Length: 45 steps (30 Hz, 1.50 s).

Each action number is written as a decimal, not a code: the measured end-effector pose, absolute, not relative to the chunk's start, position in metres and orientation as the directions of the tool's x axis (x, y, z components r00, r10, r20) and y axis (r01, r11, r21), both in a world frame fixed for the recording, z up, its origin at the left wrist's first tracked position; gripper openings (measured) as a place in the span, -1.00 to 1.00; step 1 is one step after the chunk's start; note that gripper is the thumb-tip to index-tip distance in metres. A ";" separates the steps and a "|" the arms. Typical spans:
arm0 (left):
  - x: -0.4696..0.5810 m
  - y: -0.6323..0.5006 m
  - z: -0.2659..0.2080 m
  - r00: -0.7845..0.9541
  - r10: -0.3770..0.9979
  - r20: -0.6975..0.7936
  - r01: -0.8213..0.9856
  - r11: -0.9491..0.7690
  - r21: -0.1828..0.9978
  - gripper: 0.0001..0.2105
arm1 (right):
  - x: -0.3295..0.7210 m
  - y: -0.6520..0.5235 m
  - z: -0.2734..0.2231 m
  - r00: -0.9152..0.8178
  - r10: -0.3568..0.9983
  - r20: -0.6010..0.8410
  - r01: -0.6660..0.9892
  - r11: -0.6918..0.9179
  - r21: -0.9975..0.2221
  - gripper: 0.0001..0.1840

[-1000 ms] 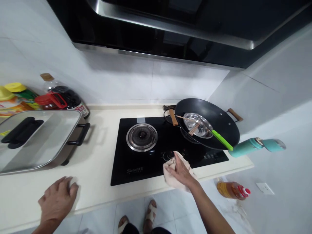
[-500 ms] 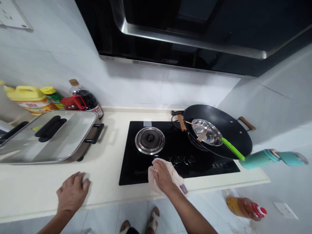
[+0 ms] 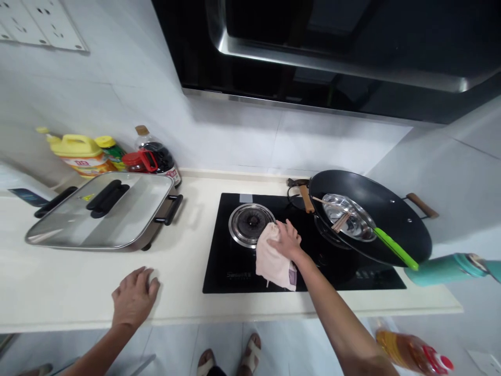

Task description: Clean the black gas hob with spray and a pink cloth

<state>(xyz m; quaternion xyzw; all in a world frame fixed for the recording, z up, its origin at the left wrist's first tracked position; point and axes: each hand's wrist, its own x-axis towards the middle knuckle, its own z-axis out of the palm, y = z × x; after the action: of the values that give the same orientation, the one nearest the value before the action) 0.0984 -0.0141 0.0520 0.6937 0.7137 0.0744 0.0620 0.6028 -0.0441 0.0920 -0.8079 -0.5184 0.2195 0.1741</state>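
Note:
My right hand (image 3: 286, 239) grips a pale pink cloth (image 3: 271, 257), which lies over the black cooktop (image 3: 230, 261). The cloth touches the near right edge of the left burner (image 3: 251, 223) and drapes toward the cooktop's front edge. My fingers are partly spread across its upper corner. On the cream countertop (image 3: 188, 277), left of the cooktop, rests my left hand (image 3: 135, 297). Its fingers are loosely bent and the thumb stands apart, with nothing visible in it.
A black wok (image 3: 371, 196) holding metal bowls (image 3: 366, 224) and a green-handled utensil (image 3: 395, 248) sits on the right burner. At left stands a lidded electric pan (image 3: 129, 230); bottles (image 3: 156, 154) line the wall behind. A teal flask (image 3: 444, 269) is at right. The range hood (image 3: 313, 57) overhangs.
My right hand has pushed the cloth from the cooktop's front edge farther back, up beside the left burner. My left hand stays on the countertop. The view has shifted a little to the left.

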 end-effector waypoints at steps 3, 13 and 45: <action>0.097 -0.014 0.050 -0.017 1.000 0.022 0.983 0.013 0.180 -0.55 | 0.599 -0.072 0.103 0.072 0.944 -0.323 0.885 -0.210 -0.416 -0.07; 0.096 -0.013 0.049 -0.009 0.999 0.036 0.984 0.002 0.180 -0.54 | 0.632 -0.050 0.105 0.077 0.939 -0.334 0.959 -0.161 -0.231 -0.47; 0.098 -0.010 0.056 -0.041 0.999 -0.030 0.974 0.046 0.222 -0.54 | 0.725 -0.068 0.104 0.221 0.903 -0.369 0.960 -0.268 -0.083 -0.19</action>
<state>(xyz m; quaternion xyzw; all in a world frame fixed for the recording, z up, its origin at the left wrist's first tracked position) 0.0985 -0.0104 0.0557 0.6870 0.7179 0.0703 0.0880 0.7249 -0.0679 0.1036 -0.7770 -0.5993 0.1747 -0.0814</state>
